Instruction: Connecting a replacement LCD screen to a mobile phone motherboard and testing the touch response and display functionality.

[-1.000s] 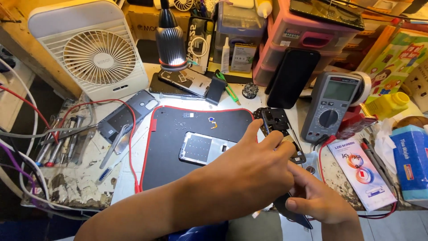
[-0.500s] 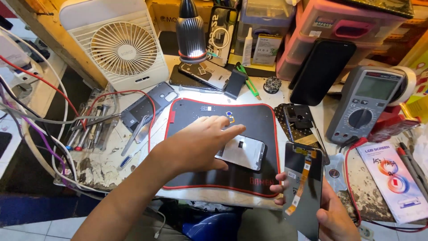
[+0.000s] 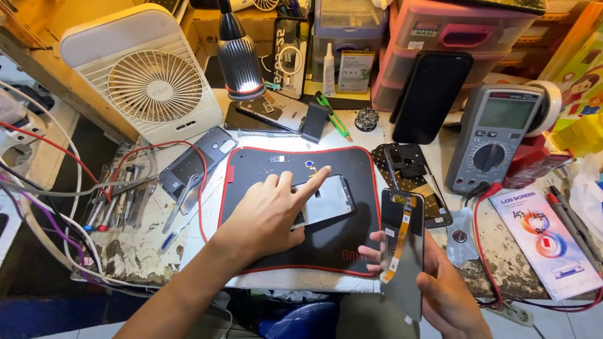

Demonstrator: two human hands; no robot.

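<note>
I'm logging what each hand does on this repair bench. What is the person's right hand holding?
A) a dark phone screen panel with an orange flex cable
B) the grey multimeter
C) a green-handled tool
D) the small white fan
A: the right hand grips the dark screen panel upright by its edges, orange flex cable facing the camera.

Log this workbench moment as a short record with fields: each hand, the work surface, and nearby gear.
left hand: fingers spread, forefinger on the phone frame
right hand: holds a replacement screen upright by its edges
work surface: black mat with a red rim
lighting: desk lamp switched on
nearby gear: white fan, grey multimeter, tweezers
</note>
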